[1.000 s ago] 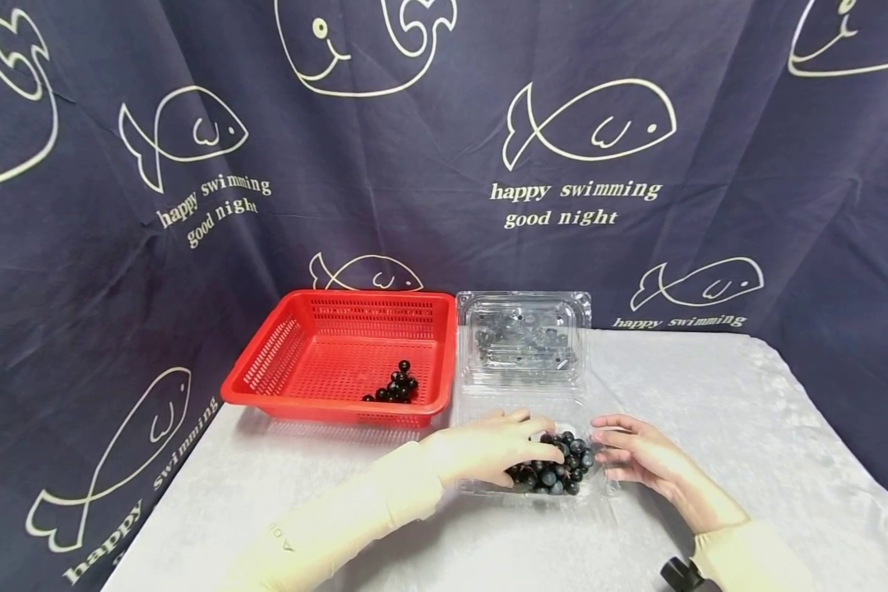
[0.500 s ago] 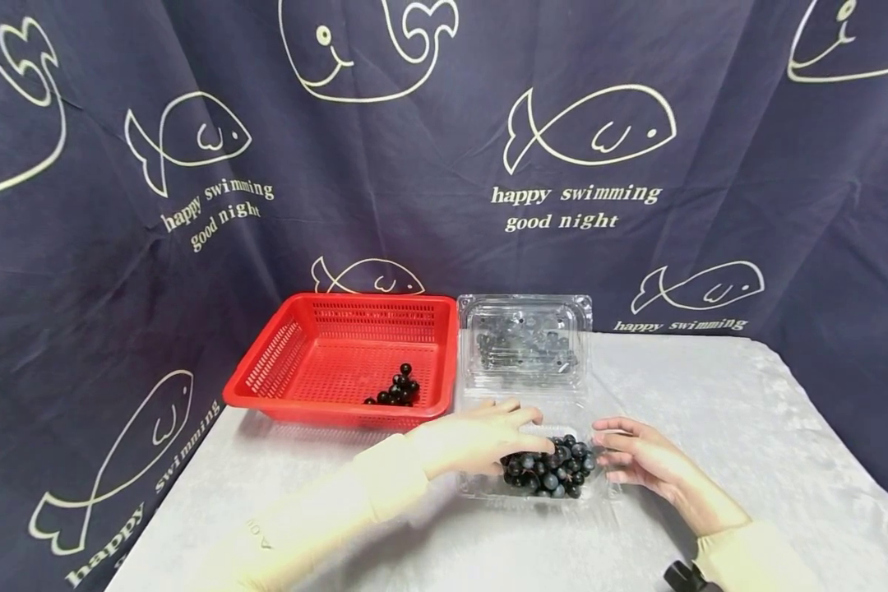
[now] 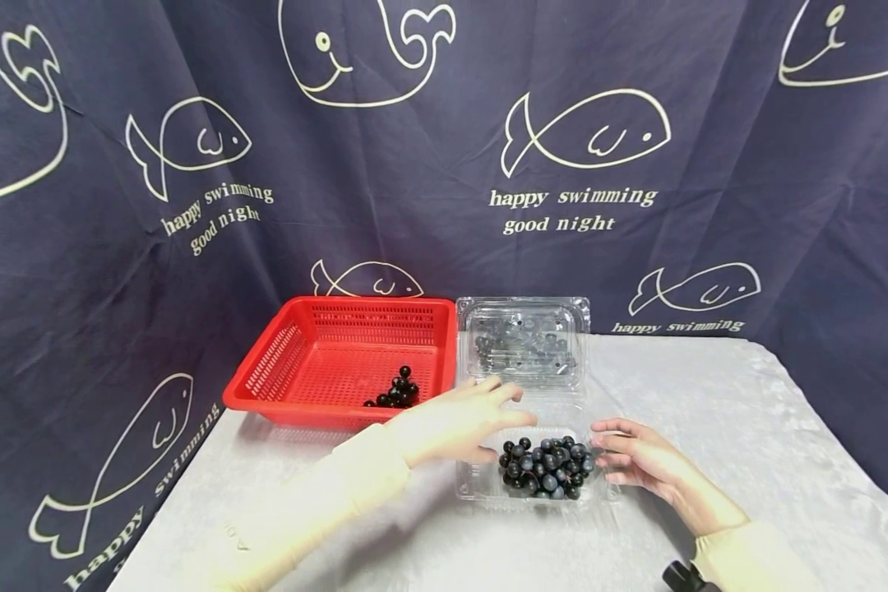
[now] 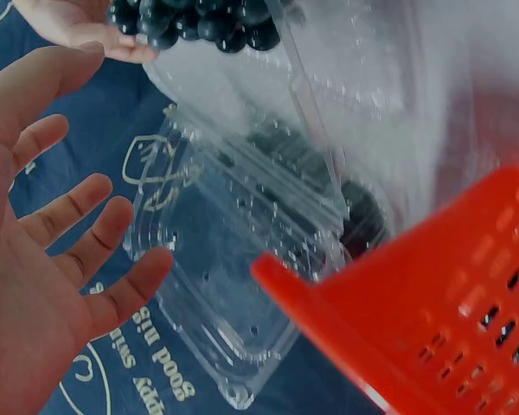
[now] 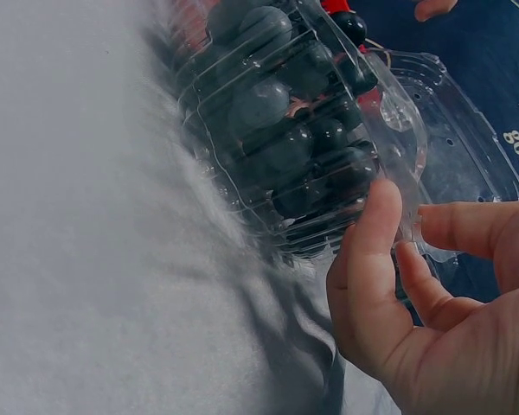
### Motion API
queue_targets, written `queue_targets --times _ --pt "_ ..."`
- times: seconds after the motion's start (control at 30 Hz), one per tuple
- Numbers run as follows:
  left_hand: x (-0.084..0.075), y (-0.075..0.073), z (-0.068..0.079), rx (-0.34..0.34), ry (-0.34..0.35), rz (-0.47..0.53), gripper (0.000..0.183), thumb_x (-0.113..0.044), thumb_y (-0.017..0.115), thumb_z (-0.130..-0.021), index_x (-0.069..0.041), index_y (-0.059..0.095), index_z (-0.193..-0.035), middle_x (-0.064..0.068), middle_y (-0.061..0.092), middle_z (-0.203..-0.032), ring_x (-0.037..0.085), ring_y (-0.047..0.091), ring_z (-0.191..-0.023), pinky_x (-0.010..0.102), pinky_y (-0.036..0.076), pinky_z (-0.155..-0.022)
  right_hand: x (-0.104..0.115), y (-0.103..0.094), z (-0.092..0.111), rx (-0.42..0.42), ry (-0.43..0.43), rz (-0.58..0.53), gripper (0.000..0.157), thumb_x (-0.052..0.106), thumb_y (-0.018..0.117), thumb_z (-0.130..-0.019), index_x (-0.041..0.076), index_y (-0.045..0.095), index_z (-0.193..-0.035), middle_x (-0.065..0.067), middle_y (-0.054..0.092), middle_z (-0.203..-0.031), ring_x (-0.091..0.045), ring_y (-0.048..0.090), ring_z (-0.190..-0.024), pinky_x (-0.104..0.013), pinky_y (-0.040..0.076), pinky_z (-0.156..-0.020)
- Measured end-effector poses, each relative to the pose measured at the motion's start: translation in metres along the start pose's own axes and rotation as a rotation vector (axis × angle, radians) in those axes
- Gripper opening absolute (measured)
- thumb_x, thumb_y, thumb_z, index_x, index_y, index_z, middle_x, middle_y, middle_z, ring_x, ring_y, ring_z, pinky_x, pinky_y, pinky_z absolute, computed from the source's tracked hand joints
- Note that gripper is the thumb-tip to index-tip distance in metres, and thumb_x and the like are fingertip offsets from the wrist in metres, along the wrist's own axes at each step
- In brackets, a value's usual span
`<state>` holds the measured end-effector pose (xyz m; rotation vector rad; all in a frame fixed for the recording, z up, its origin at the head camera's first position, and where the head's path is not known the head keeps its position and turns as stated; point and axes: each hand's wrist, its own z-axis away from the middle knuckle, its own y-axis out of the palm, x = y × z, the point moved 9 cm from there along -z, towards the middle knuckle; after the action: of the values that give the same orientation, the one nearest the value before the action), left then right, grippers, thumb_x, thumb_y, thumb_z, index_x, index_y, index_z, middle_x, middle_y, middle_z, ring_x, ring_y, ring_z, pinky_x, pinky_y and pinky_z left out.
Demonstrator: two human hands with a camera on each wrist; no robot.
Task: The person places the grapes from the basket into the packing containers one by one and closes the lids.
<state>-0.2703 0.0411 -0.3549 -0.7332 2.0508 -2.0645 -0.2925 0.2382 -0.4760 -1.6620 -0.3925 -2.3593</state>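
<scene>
My left hand (image 3: 459, 421) hovers at the left of a clear plastic clamshell box (image 3: 481, 489), its fingers spread, with nothing in it. Inside the box's base lies a bunch of dark grapes (image 3: 548, 469). In the left wrist view the left hand (image 4: 52, 251) shows an empty palm. My right hand (image 3: 640, 460) is at the right side of the base. In the right wrist view the right hand (image 5: 441, 294) pinches the rim between thumb and fingers. The open lid (image 3: 521, 337) stands behind the base; dark round shapes show through it.
A red plastic basket (image 3: 266, 402) stands at the back left with several dark grapes (image 3: 400, 388) in its near right corner. A pale cloth (image 3: 696, 411) covers the table. Behind hangs a dark blue curtain (image 3: 429, 189) with fish drawings.
My left hand has drawn back from the grapes, leftward and slightly away, uncovering more of the bunch. The right hand has stayed at the box's side.
</scene>
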Motion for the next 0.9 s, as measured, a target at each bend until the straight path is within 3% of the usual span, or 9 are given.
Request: queue_targets --times 0.17,0.43,0.9 --pt "0.012 -0.007 0.006 -0.019 -0.028 0.031 0.069 -0.042 0.076 -0.075 -0.032 0.046 -0.136 -0.001 0.041 -0.136 0.018 0.039 -0.122 0.037 0.043 -0.096 0.000 0.000 0.000 0.003 0.000 0.001 0.033 0.014 0.054 -0.093 0.002 0.045 -0.122 0.003 0.063 -0.093 -0.011 0.063 -0.078 -0.026 0.056 -0.066" --pt "0.030 -0.014 0.018 -0.045 -0.078 0.001 0.071 -0.040 0.079 -0.072 -0.032 0.046 -0.135 0.000 0.044 -0.133 0.019 0.042 -0.117 0.038 0.046 -0.088 0.000 0.000 0.000 0.012 0.001 -0.010 0.031 0.013 0.054 -0.093 0.002 0.046 -0.121 0.003 0.063 -0.093 -0.012 0.063 -0.079 -0.027 0.056 -0.066" --pt "0.063 -0.020 0.031 -0.130 -0.183 0.096 0.064 -0.028 0.078 -0.073 -0.030 0.050 -0.130 -0.001 0.045 -0.131 0.018 0.041 -0.112 0.036 0.042 -0.080 0.000 0.001 0.001 0.012 -0.002 -0.016 0.029 0.014 0.055 -0.092 0.005 0.047 -0.119 0.003 0.063 -0.093 -0.011 0.064 -0.078 -0.026 0.056 -0.065"
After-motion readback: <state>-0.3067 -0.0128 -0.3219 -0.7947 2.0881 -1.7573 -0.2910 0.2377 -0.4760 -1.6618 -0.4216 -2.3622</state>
